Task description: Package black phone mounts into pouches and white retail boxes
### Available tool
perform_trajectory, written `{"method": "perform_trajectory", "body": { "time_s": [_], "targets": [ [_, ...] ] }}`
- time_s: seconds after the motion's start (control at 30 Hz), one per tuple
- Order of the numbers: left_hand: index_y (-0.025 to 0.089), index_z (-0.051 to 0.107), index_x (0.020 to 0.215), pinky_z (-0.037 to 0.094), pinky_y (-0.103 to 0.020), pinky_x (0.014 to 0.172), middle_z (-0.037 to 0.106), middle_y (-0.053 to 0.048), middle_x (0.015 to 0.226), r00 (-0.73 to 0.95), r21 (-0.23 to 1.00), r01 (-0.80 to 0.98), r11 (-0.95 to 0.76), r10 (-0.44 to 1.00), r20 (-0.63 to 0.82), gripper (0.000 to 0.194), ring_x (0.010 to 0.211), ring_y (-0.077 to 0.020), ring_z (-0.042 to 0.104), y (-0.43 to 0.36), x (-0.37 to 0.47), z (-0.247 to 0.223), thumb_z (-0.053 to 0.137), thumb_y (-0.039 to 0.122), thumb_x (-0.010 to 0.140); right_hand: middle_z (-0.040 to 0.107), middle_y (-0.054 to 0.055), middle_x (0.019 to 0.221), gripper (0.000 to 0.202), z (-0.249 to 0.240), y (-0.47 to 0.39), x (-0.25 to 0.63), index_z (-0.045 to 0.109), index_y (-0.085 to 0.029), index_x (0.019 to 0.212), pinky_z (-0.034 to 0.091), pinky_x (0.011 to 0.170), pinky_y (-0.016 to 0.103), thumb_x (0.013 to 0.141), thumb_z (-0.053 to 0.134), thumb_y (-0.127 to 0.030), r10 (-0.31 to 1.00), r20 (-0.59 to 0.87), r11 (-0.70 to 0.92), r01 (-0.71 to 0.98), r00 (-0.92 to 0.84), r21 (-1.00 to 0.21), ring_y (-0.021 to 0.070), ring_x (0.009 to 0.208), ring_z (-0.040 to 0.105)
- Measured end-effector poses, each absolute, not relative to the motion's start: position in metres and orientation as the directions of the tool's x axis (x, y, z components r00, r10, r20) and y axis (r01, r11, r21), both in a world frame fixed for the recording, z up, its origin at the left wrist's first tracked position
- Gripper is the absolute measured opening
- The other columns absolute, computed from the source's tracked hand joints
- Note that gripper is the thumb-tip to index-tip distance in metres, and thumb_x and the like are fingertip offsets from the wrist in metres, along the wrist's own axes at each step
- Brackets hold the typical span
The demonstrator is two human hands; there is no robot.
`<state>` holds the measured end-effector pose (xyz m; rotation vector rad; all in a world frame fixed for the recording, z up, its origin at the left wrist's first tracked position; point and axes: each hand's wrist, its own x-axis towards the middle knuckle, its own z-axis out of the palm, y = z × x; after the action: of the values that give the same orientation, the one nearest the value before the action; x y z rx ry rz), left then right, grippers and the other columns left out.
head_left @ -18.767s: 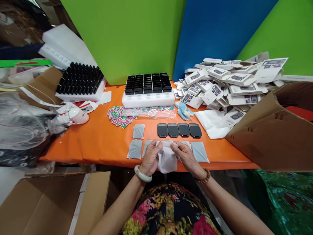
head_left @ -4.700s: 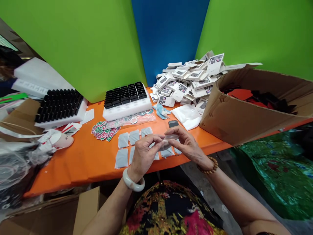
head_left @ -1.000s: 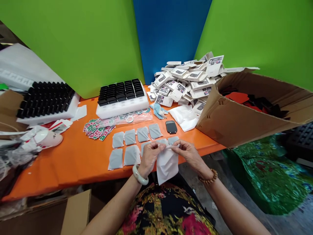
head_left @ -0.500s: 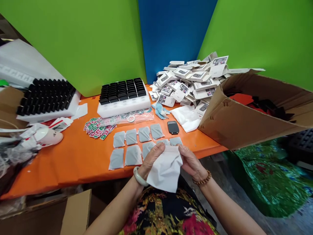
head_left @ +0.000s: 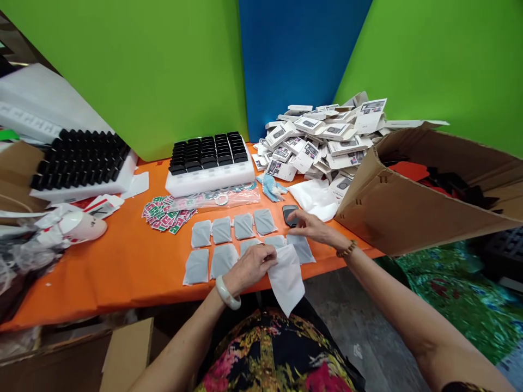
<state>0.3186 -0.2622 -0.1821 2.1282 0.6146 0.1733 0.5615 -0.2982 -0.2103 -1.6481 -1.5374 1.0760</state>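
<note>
A thin white pouch [head_left: 288, 277] hangs from my left hand [head_left: 252, 267], whose fingers pinch it by its upper edge. My right hand [head_left: 312, 227] is off the pouch, fingers apart, at the near side of a small flat black device [head_left: 290, 213] on the table. Whether the fingertips touch the device I cannot tell. Just beyond my left hand lie several white pouches with grey showing through, such as this filled pouch [head_left: 222, 230], set out in two rows. My left forearm and hand partly cover the nearer row.
Behind stands a white foam tray [head_left: 210, 182] of black devices, with another foam tray [head_left: 81, 189] at left. Small printed cards [head_left: 167, 215] lie in a heap. White boxes [head_left: 327, 130] are piled near an open carton [head_left: 368, 201]. A blue glove [head_left: 272, 188] lies beside white cloth [head_left: 314, 196].
My right hand has let go of the pouch and moved forward and right to the black device. The pouch, held by my left hand alone, now droops.
</note>
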Motion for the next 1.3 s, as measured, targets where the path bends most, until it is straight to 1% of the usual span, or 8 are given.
{"method": "perform_trajectory", "body": {
  "time_s": [0.1, 0.27, 0.43, 0.5, 0.6, 0.7, 0.8, 1.3],
  "targets": [
    [0.017, 0.056, 0.075, 0.038, -0.026, 0.073, 0.059, -0.002, 0.078, 0.893, 0.74, 0.359, -0.569, 0.441, -0.094, 0.012, 0.077, -0.0162, 0.052, -0.26, 0.317, -0.186, 0.051, 0.016, 0.086, 0.056, 0.01, 0.111, 0.045, -0.212, -0.274, 0.578, 0.054, -0.018, 0.112, 0.042, 0.075, 0.033, 0.07, 0.067, -0.027, 0.995, -0.093, -0.092, 0.763, 0.042, -0.639, 0.0206, 0.086, 0.055],
    [0.018, 0.058, 0.078, 0.04, -0.027, 0.074, 0.06, -0.003, 0.08, 0.91, 0.685, 0.347, -0.64, 0.408, -0.08, 0.012, 0.079, -0.0171, 0.053, -0.255, 0.316, -0.188, 0.05, 0.017, 0.088, 0.054, 0.016, 0.115, 0.062, -0.208, -0.246, 0.584, 0.05, -0.017, 0.118, 0.038, 0.086, 0.042, 0.062, 0.074, -0.03, 0.95, -0.313, -0.067, 0.967, -0.014, -0.247, 0.0346, 0.107, 0.049],
    [0.018, 0.06, 0.08, 0.041, -0.027, 0.075, 0.061, -0.004, 0.082, 0.891, 0.673, 0.39, -0.629, 0.442, -0.104, 0.009, 0.081, -0.0175, 0.055, -0.255, 0.318, -0.189, 0.054, 0.016, 0.086, 0.052, 0.017, 0.11, 0.062, -0.209, -0.232, 0.587, 0.052, -0.016, 0.104, 0.037, 0.083, 0.042, 0.054, 0.08, -0.04, 0.942, -0.336, -0.028, 0.987, -0.027, -0.155, 0.0358, 0.104, 0.047],
    [0.018, 0.061, 0.08, 0.042, -0.027, 0.075, 0.062, -0.004, 0.082, 0.884, 0.677, 0.399, -0.619, 0.455, -0.104, 0.008, 0.081, -0.0174, 0.056, -0.254, 0.319, -0.19, 0.054, 0.014, 0.085, 0.053, 0.013, 0.104, 0.052, -0.208, -0.234, 0.591, 0.05, -0.018, 0.094, 0.038, 0.08, 0.039, 0.055, 0.079, -0.037, 0.964, -0.265, -0.038, 0.98, -0.016, -0.196, 0.0329, 0.099, 0.049],
    [0.018, 0.062, 0.08, 0.042, -0.027, 0.075, 0.063, -0.004, 0.081, 0.884, 0.682, 0.391, -0.618, 0.458, -0.091, 0.009, 0.081, -0.0176, 0.057, -0.253, 0.32, -0.191, 0.055, 0.013, 0.084, 0.053, 0.004, 0.086, 0.033, -0.201, -0.247, 0.593, 0.044, -0.02, 0.082, 0.038, 0.07, 0.031, 0.063, 0.07, -0.028, 0.985, -0.17, -0.095, 0.884, 0.017, -0.458, 0.0222, 0.082, 0.05],
    [0.018, 0.063, 0.08, 0.043, -0.028, 0.077, 0.064, -0.004, 0.082, 0.89, 0.694, 0.36, -0.624, 0.453, -0.055, 0.009, 0.083, -0.0178, 0.057, -0.252, 0.321, -0.191, 0.056, 0.013, 0.084, 0.047, -0.002, 0.073, 0.023, -0.184, -0.27, 0.582, 0.04, -0.022, 0.076, 0.037, 0.063, 0.027, 0.07, 0.062, -0.027, 0.996, -0.055, -0.09, 0.627, 0.075, -0.774, 0.0151, 0.069, 0.046],
    [0.018, 0.063, 0.082, 0.044, -0.03, 0.08, 0.066, -0.004, 0.085, 0.893, 0.715, 0.335, -0.614, 0.449, -0.033, 0.009, 0.084, -0.0182, 0.058, -0.252, 0.322, -0.188, 0.055, 0.014, 0.084, 0.049, -0.003, 0.074, 0.023, -0.161, -0.297, 0.56, 0.045, -0.021, 0.078, 0.039, 0.064, 0.028, 0.073, 0.064, -0.033, 0.992, 0.057, 0.012, 0.371, 0.11, -0.928, 0.0137, 0.069, 0.046],
    [0.019, 0.064, 0.077, 0.044, -0.033, 0.09, 0.067, -0.009, 0.106, 0.817, 0.812, 0.21, -0.545, 0.553, 0.161, 0.009, 0.104, -0.0217, 0.061, -0.281, 0.329, -0.137, 0.06, 0.021, 0.084, 0.058, 0.0, 0.08, 0.011, -0.137, -0.352, 0.521, 0.058, -0.021, 0.083, 0.043, 0.072, 0.029, 0.079, 0.065, -0.028, 0.98, 0.182, 0.145, 0.325, 0.084, -0.934, 0.0153, 0.076, 0.054]
  ]
}}
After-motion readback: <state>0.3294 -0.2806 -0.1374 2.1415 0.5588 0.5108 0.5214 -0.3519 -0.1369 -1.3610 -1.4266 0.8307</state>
